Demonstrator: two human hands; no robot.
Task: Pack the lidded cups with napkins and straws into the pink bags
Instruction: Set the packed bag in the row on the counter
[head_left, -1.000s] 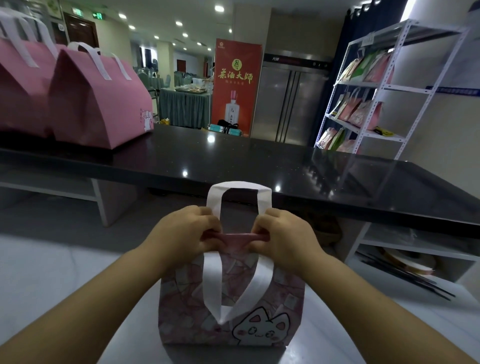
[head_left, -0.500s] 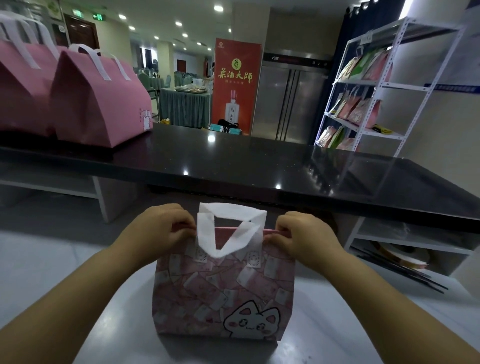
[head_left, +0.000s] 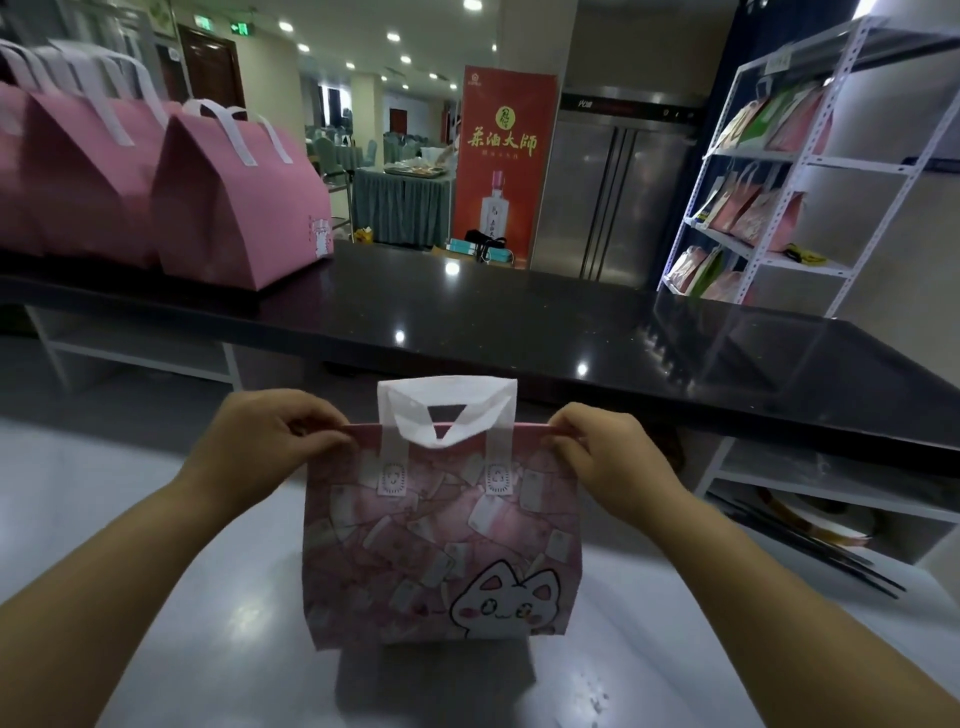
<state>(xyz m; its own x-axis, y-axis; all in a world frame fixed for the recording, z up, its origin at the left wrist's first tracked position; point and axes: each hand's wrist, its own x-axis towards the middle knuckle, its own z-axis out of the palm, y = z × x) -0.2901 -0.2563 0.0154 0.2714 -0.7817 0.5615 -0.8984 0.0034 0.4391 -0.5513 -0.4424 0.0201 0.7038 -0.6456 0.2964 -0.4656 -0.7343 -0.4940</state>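
At near edge of grey table (head_left: 156, 649): pink bag (head_left: 441, 540) upright, cat print toward camera. Left hand (head_left: 265, 441), right hand (head_left: 602, 452) each pinch top rim at opposite corners, white handles (head_left: 447, 410) between. Contents hidden. Step, likely: closing mouth. Next calls for carrying bag to other pink bags (head_left: 239, 208) on black table (head_left: 519, 322).

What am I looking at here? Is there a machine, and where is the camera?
No machine: these are a person's two bare hands, seen from one wide-angle camera worn on the head. The left hand and the right hand each pinch one end of the top edge of a pink bag with a cat print, which stands on a pale grey table. Its white handles stick up between the hands. Behind, more pink bags stand on a black counter. The bag's contents are hidden.
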